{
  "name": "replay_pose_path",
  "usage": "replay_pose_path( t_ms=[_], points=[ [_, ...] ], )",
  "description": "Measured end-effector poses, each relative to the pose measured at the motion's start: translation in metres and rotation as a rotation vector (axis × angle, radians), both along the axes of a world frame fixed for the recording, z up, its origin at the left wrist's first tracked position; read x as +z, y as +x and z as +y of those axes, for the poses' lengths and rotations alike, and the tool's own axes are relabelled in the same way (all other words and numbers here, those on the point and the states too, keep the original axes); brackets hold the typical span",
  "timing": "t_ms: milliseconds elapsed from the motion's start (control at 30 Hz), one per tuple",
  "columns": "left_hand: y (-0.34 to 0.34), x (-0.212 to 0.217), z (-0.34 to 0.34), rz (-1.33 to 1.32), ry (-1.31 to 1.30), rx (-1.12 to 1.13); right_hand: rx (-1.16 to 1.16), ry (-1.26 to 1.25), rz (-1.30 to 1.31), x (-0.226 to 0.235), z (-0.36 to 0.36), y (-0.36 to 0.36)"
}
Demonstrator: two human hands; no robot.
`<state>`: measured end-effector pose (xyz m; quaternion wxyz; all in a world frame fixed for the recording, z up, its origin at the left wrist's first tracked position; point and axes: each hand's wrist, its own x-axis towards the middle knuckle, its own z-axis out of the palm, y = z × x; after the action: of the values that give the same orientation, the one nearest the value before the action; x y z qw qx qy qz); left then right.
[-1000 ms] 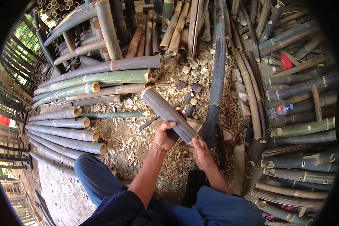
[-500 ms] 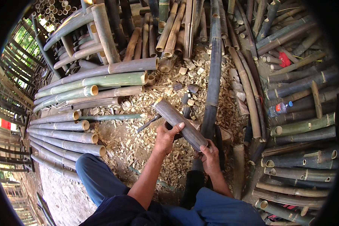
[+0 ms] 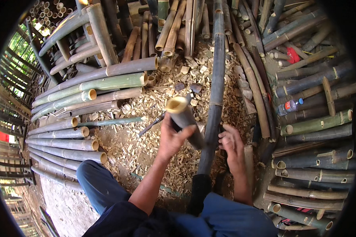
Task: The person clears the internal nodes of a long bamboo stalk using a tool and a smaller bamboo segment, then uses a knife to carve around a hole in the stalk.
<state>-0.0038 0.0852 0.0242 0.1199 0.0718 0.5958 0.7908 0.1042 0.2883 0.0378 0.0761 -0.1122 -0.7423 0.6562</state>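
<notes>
A short dark bamboo piece (image 3: 182, 115) is gripped in my left hand (image 3: 173, 136), its pale hollow end tipped up toward me and its lower end beside a long dark bamboo pole (image 3: 216, 93). My fingers wrap round its left side, with the thumb across it. My right hand (image 3: 232, 144) is off the piece, on the right of the pole, with its fingers bent and apart; I see nothing held in it. A thin dark tool (image 3: 149, 126) lies left of the piece, partly hidden by my left hand. The pole runs from far ahead down between my legs.
Pale wood chips (image 3: 146, 158) cover the ground. Cut bamboo poles (image 3: 67, 153) lie stacked at left, and more bamboo lengths (image 3: 316, 173) are piled at right with a plastic bottle (image 3: 290, 106) among them. A bamboo frame (image 3: 103, 33) stands at the far left.
My right hand has let go of the bamboo piece and moved right, past the pole. The piece has tilted, so its hollow end now shows, held by my left hand alone.
</notes>
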Motion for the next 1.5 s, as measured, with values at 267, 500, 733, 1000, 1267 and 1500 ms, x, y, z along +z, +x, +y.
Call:
replay_pose_path(
  t_ms=[267, 500, 733, 1000, 1267, 1500],
  points=[
    [0.005, -0.027, -0.003, -0.447, 0.601, 0.059, 0.181, -0.5, -0.194, -0.029, -0.004, 0.022],
    [0.006, -0.035, -0.004, -0.468, 0.457, 0.095, 0.067, -0.366, -0.19, -0.028, -0.011, 0.024],
    [0.007, -0.048, -0.013, -0.565, 0.39, 0.133, 0.02, 0.74, 0.282, -0.024, -0.022, 0.03],
    [0.009, -0.05, -0.02, -0.587, 0.648, -0.028, -0.107, 0.73, 0.424, -0.051, -0.014, 0.034],
    [0.014, -0.063, -0.023, -0.523, 0.742, -0.015, -0.101, 0.777, 0.454, -0.053, -0.014, 0.033],
    [0.016, -0.059, -0.014, -0.543, 0.671, 0.161, -0.037, 0.71, 0.411, -0.043, -0.024, 0.035]
  ],
)
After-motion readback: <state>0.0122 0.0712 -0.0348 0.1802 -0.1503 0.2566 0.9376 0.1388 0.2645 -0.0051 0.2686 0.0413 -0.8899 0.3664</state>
